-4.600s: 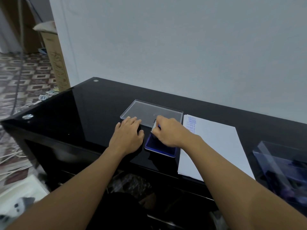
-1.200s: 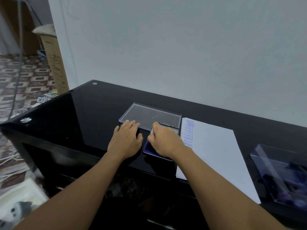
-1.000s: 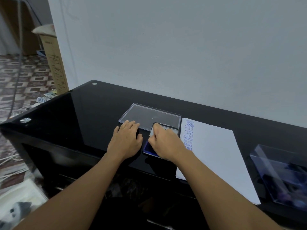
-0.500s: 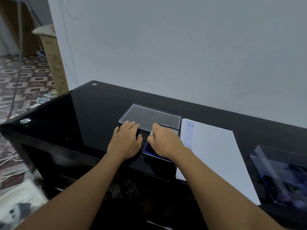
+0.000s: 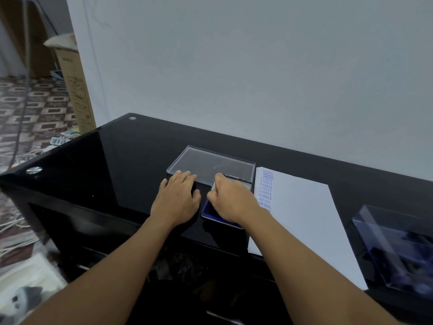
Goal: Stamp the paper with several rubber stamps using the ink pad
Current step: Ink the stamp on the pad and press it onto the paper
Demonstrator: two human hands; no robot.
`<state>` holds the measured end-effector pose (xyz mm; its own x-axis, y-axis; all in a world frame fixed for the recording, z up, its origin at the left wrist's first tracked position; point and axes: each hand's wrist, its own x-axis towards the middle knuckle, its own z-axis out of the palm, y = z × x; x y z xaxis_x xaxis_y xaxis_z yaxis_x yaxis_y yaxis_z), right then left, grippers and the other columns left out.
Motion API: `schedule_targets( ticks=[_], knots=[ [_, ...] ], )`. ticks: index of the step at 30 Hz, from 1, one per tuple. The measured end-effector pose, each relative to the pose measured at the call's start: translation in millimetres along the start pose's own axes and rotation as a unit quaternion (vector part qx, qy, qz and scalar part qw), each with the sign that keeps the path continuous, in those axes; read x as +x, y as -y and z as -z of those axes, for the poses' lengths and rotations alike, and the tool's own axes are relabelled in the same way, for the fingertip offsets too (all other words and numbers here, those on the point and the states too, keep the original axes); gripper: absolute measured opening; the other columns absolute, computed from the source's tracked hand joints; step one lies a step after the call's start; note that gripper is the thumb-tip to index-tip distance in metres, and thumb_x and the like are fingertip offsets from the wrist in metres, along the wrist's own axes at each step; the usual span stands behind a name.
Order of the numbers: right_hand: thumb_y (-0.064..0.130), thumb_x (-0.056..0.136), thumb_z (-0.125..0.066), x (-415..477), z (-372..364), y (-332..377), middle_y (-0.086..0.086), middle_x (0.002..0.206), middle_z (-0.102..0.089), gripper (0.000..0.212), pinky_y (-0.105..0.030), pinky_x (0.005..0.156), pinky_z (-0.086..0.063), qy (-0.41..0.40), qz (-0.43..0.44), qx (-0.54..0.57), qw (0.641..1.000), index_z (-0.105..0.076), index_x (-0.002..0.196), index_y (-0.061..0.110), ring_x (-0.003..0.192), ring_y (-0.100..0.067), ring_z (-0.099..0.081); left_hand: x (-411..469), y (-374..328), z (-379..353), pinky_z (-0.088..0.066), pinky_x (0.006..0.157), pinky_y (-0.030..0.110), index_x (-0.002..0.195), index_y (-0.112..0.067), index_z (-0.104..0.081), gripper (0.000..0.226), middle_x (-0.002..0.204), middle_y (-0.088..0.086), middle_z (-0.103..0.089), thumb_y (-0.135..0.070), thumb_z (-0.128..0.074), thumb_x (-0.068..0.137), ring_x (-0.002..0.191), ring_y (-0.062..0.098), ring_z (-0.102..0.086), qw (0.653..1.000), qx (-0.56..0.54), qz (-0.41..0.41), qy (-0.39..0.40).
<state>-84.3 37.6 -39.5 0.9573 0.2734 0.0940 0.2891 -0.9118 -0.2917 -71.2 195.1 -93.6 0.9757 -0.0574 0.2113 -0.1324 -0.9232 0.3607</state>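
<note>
R hand (image 5: 230, 198) grips mostly hidden stamp (image 5: 214, 186) on ink pad (image 5: 208, 211); L hand (image 5: 177, 199) lies flat on desk (image 5: 117, 160).

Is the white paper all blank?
No, the paper carries a column of blue stamped words down its left edge.
</note>
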Motion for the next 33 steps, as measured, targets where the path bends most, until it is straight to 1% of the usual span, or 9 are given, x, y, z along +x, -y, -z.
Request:
schedule_targets(
  ticks=[3,7,16,20,23,25,27,29,33],
  knots=[
    [0.03,0.097,-0.042,-1,-1,-1,-0.011,0.084,-0.06,0.016,-0.044,0.069,-0.051,-0.006,0.0,0.0,1.0,-0.04,0.092,0.016,0.078,-0.031,-0.057,0,0,0,-0.017,0.123,0.049,0.153,-0.019,-0.034,0.053,0.162,0.0,-0.029,-0.035,-0.04,0.102,0.153,0.018,-0.016,1.0,-0.002,0.0,0.001],
    [0.029,0.097,-0.041,-2,-2,-1,-0.012,0.081,-0.059,0.015,-0.04,0.063,-0.044,-0.008,0.0,0.01,1.0,-0.036,0.089,0.016,0.075,-0.033,-0.056,0,-1,1,-0.016,0.124,0.049,0.154,-0.02,-0.034,0.053,0.163,0.0,-0.028,-0.035,-0.039,0.103,0.153,0.018,-0.014,1.0,-0.003,0.002,0.004],
    [0.031,0.097,-0.041,-2,-1,-2,-0.01,0.081,-0.059,0.016,-0.042,0.066,-0.049,-0.008,0.003,0.01,1.0,-0.039,0.09,0.016,0.075,-0.03,-0.057,0,-1,1,-0.012,0.124,0.048,0.156,-0.02,-0.03,0.054,0.165,-0.001,-0.023,-0.035,-0.037,0.104,0.154,0.017,-0.01,1.0,-0.007,0.006,0.015],
    [0.031,0.098,-0.04,-4,2,-3,-0.01,0.083,-0.06,0.017,-0.041,0.066,-0.047,-0.004,0.007,0.023,1.0,-0.039,0.09,0.016,0.076,-0.03,-0.057,1,0,2,-0.012,0.124,0.048,0.155,-0.02,-0.031,0.054,0.165,-0.001,-0.024,-0.035,-0.039,0.104,0.154,0.017,-0.011,1.0,-0.018,0.009,0.012],
    [0.032,0.099,-0.039,-6,9,-5,-0.008,0.084,-0.058,0.018,-0.039,0.066,-0.043,0.0,-0.003,0.04,0.999,-0.039,0.089,0.017,0.077,-0.029,-0.055,2,-1,3,-0.013,0.123,0.049,0.153,-0.02,-0.036,0.053,0.163,0.0,-0.028,-0.034,-0.042,0.102,0.153,0.018,-0.014,0.999,-0.035,0.015,0.011],
    [0.032,0.098,-0.039,-7,18,-10,-0.008,0.085,-0.057,0.018,-0.039,0.065,-0.043,-0.022,-0.023,0.083,0.996,-0.04,0.088,0.017,0.076,-0.029,-0.054,3,-3,6,-0.016,0.123,0.05,0.151,-0.018,-0.039,0.052,0.161,0.0,-0.032,-0.033,-0.044,0.101,0.151,0.019,-0.02,0.998,-0.052,0.023,0.006],
    [0.03,0.098,-0.041,-8,32,-21,-0.009,0.086,-0.06,0.017,-0.038,0.065,-0.045,-0.047,-0.045,0.127,0.99,-0.043,0.093,0.014,0.075,-0.025,-0.055,4,-5,11,-0.02,0.122,0.051,0.149,-0.016,-0.043,0.051,0.158,0.002,-0.037,-0.031,-0.047,0.1,0.149,0.019,-0.027,0.996,-0.081,0.029,-0.002],
    [0.03,0.099,-0.042,-9,46,-34,-0.009,0.086,-0.062,0.019,-0.034,0.059,-0.042,-0.049,-0.066,0.15,0.985,-0.044,0.096,0.012,0.07,-0.02,-0.054,6,-9,18,-0.025,0.12,0.05,0.147,-0.014,-0.046,0.05,0.156,0.002,-0.04,-0.03,-0.049,0.099,0.146,0.018,-0.031,0.992,-0.118,0.031,-0.014],
    [0.033,0.1,-0.045,-17,69,-62,-0.011,0.086,-0.071,0.023,-0.028,0.055,-0.042,-0.031,-0.098,0.143,0.984,-0.047,0.097,0.011,0.066,-0.015,-0.057,14,-31,33,-0.027,0.119,0.04,0.145,-0.011,-0.049,0.047,0.152,0.004,-0.045,-0.029,-0.051,0.101,0.143,0.02,-0.036,0.988,-0.151,-0.003,-0.02]
  ],
)
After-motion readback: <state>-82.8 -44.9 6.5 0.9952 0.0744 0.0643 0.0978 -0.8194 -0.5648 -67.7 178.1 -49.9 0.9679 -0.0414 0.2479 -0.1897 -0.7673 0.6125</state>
